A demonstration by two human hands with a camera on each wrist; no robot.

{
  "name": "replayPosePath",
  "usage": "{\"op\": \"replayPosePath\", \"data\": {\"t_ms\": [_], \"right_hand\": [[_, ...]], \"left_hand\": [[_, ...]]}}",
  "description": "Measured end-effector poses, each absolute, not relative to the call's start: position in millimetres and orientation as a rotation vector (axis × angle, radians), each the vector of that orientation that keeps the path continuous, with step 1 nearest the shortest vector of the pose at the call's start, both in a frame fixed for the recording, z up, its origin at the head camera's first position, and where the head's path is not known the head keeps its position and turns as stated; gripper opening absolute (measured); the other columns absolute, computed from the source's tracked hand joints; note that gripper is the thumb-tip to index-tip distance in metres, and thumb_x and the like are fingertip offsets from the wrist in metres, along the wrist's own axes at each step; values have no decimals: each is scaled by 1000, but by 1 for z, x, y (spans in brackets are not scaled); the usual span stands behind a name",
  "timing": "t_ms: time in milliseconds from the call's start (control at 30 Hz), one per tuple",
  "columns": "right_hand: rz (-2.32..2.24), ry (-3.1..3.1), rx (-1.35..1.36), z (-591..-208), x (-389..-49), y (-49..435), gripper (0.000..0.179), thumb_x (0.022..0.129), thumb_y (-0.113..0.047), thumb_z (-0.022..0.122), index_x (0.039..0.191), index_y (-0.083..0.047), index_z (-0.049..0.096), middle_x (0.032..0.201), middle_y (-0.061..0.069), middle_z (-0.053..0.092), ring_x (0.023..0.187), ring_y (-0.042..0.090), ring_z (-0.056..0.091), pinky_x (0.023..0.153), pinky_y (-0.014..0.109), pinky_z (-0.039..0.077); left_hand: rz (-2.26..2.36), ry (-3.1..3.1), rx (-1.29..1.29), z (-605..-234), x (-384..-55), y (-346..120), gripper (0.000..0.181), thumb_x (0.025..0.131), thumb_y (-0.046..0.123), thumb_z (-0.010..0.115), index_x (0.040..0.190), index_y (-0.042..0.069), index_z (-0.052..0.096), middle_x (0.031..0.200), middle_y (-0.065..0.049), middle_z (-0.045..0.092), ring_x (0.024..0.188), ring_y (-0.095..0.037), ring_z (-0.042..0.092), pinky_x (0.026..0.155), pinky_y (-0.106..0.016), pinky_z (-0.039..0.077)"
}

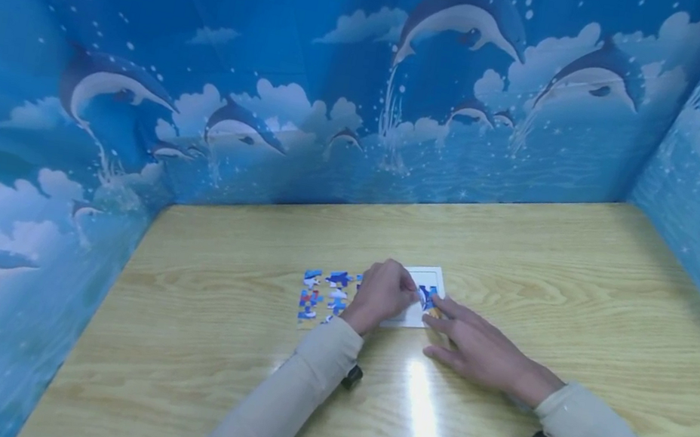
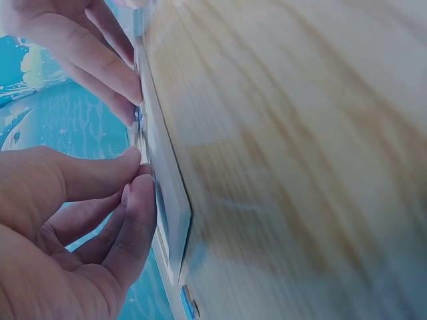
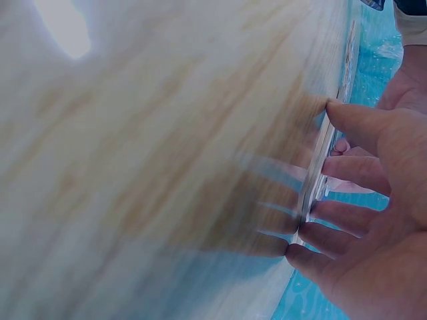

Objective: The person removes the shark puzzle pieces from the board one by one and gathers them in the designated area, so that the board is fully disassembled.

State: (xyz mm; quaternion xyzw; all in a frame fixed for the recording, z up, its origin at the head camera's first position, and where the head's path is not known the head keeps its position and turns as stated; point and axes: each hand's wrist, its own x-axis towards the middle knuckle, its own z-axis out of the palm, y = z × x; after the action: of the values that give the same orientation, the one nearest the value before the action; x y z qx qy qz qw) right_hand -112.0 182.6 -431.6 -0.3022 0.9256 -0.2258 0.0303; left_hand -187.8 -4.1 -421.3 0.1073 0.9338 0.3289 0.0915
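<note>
A white puzzle tray [image 1: 427,271] lies flat on the table, with a few printed blue jigsaw pieces [image 1: 428,301] at its right end. Over the tray, my left hand [image 1: 381,292] pinches a puzzle piece between thumb and index finger; the fingers hide most of it. My right hand [image 1: 474,345] has its fingers spread, with fingertips on the tray's right edge and beside the pieces there. In the left wrist view, the left thumb and index finger [image 2: 137,193] meet just above the tray rim [image 2: 175,207]. The right wrist view has the right fingertips [image 3: 310,257] along the tray's edge.
Several loose jigsaw pieces [image 1: 310,298] lie in columns left of the tray, partly hidden by the left hand and forearm. The wood-grain table [image 1: 199,347] meets a dolphin-print backdrop [image 1: 304,158] at its back and sides. A bright reflection crosses the table's front.
</note>
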Motion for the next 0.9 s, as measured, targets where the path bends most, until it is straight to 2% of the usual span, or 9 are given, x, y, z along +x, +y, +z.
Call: {"op": "replayPosePath", "data": {"t_ms": [233,567,900], "right_hand": [[-705,2854,-930,-431,-111,182,51,92,-23,75,131,7,61,152,32,38,137,51,40,109,61,36],[-711,2854,-927,-430,-111,182,51,92,-23,75,131,8,61,151,33,38,138,51,39,109,61,35],[-719,2850,-922,-431,-111,183,52,93,-24,74,132,7,60,151,33,38,138,51,38,110,61,35]], "left_hand": [[991,2769,305,-420,-187,-5,5,85,11,82,89,10,79,84,0,75,66,-9,60,62,-21,50],[983,2791,334,-419,-186,-8,4,84,12,83,87,11,80,81,1,75,71,-10,63,66,-22,52],[997,2796,322,-416,-183,-13,4,85,10,81,87,13,80,83,1,76,68,-10,61,63,-22,50]]}}
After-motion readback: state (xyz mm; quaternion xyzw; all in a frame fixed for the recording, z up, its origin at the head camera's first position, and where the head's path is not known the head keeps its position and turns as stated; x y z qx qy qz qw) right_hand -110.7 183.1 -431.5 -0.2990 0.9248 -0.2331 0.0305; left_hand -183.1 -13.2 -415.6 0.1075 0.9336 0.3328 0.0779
